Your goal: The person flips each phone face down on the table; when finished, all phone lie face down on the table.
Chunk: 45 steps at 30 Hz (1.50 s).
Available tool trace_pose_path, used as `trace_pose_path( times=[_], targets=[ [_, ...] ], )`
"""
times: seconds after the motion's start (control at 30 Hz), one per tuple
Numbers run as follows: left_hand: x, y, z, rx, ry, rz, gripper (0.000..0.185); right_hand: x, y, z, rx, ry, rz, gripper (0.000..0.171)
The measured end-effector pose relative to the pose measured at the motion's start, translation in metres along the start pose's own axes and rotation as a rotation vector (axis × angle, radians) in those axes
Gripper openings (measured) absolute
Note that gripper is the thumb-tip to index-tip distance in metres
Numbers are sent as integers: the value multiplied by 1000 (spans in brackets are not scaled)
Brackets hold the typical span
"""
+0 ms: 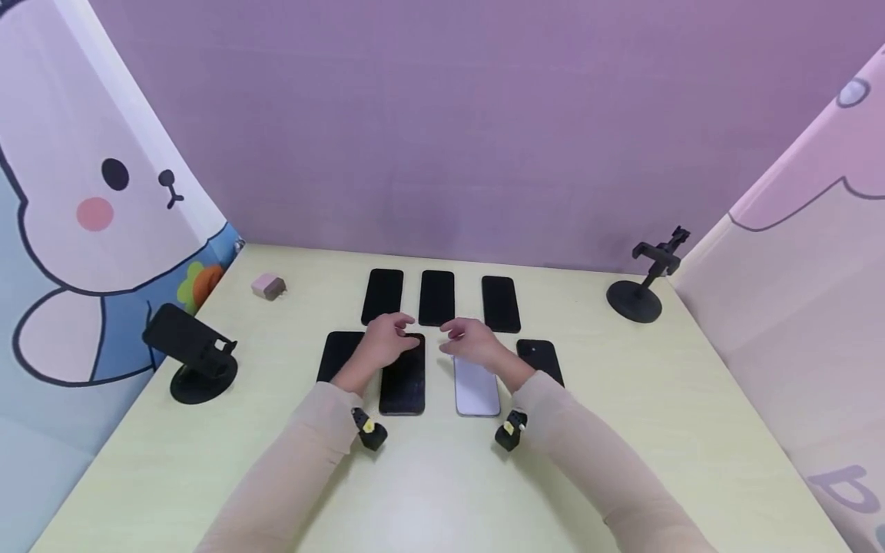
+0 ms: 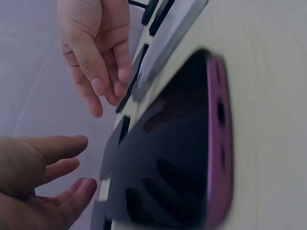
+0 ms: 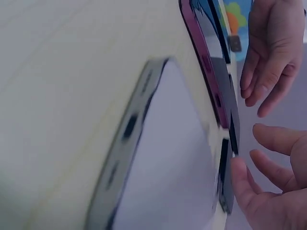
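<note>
My left hand (image 1: 383,343) hovers over the upper part of a phone (image 1: 402,388) with a dark screen; its pink edge (image 2: 219,158) shows in the left wrist view. Fingers are loosely bent, and nothing lies between them. Facing it, my right hand (image 1: 475,343) hangs over the top end of a pale lavender phone (image 1: 477,393), likewise holding nothing. To the left, a dark phone (image 1: 339,352) is partly covered by the left forearm. A black phone (image 1: 541,358) lies camera side up on the right, partly behind the right sleeve.
Behind the hands lie three dark phones in a row: left (image 1: 382,296), middle (image 1: 437,298) and right (image 1: 501,304). A black stand (image 1: 197,382) is at the left, another stand (image 1: 636,300) at the back right. A small pinkish charger plug (image 1: 268,286) sits back left.
</note>
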<state>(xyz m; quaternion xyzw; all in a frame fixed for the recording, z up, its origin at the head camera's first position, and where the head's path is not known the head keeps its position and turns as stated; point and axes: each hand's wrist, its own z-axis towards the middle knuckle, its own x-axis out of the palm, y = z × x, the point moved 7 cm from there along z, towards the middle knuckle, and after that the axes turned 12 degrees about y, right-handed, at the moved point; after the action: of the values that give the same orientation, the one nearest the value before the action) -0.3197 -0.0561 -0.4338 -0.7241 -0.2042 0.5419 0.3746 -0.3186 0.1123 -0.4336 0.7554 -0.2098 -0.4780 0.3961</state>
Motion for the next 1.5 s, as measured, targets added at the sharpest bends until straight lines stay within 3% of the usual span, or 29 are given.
trace_pose_path(
  times=[0.2,0.37,0.63,0.97,1.1,1.23,1.5],
  targets=[
    [-12,22,-11,-71,13,6,38,18,9,11,21,31,5,36],
    [-12,31,-12,-94,21,20,39,27,7,16,38,15,51,37],
    [-8,36,-17,-102,17,64,37,41,5,18,30,-18,88,39],
    [-9,39,-17,-80,-23,47,36,42,3,27,74,-33,45,41],
    [-8,38,-15,-83,-29,48,36,43,-7,37,52,-37,31,40],
    [-8,36,-15,-79,-35,41,36,43,-2,30,67,-36,85,41],
    [-6,37,-16,-74,-47,7,36,38,0,21,0,-30,263,42]
  ],
)
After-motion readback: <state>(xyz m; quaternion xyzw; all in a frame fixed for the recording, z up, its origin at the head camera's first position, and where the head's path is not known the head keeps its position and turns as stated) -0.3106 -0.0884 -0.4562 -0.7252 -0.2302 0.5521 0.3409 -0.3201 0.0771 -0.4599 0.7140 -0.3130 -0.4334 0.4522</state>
